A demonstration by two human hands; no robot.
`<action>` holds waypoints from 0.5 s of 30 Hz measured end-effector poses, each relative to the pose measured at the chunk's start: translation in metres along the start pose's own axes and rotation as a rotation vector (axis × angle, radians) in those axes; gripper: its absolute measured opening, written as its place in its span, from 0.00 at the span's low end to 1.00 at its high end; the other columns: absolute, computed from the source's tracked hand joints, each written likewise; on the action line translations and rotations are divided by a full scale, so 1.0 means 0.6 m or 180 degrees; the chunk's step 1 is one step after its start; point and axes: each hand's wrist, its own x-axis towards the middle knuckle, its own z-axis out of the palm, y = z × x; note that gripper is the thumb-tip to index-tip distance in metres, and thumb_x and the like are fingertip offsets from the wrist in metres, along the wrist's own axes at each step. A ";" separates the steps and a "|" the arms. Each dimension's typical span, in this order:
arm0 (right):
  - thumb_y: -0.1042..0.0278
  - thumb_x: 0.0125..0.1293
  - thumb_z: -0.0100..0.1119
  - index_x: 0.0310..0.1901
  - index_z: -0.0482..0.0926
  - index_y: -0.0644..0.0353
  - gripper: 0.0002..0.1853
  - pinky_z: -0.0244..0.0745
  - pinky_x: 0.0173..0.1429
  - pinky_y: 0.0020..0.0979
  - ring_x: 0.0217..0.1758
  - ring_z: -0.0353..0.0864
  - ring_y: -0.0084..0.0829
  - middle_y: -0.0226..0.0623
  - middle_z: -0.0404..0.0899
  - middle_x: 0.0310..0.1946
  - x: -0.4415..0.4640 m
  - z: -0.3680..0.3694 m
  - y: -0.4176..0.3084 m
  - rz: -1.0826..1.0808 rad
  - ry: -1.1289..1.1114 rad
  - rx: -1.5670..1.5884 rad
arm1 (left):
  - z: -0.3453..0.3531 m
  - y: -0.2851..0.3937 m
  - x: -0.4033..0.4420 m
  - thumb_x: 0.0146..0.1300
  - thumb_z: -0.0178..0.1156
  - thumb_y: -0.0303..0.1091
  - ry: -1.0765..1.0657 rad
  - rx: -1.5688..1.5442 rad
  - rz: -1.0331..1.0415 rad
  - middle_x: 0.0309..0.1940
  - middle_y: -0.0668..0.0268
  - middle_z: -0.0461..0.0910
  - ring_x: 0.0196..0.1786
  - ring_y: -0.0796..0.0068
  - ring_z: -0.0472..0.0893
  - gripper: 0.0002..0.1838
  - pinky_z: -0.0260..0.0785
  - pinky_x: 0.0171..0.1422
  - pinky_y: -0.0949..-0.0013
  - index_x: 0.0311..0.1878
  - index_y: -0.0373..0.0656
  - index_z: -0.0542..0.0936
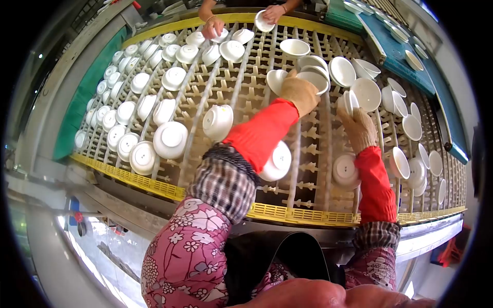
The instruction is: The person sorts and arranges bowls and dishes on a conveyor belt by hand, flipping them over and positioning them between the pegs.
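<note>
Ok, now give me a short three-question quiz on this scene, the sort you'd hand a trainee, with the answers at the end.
1. True or false: the co-worker's right hand, across the rack, is bare.
2. Multiple choice: what colour is the strip along the near edge of the rack?
a) pink
b) yellow
c) black
3. Short answer: what kind of thing are the camera wearer's left hand and right hand, both gloved, touching?

Key:
1. True.
2. b) yellow.
3. White bowls.
</note>
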 end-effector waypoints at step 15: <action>0.61 0.82 0.74 0.67 0.92 0.62 0.19 0.89 0.56 0.35 0.54 0.93 0.36 0.45 0.95 0.54 -0.089 -0.037 -0.109 -0.0262 -0.1258 0.1101 | -0.044 -0.440 -0.382 0.79 0.61 0.62 0.0824 0.0417 -0.1963 0.65 0.41 0.90 0.71 0.42 0.88 0.37 0.75 0.80 0.45 0.79 0.45 0.85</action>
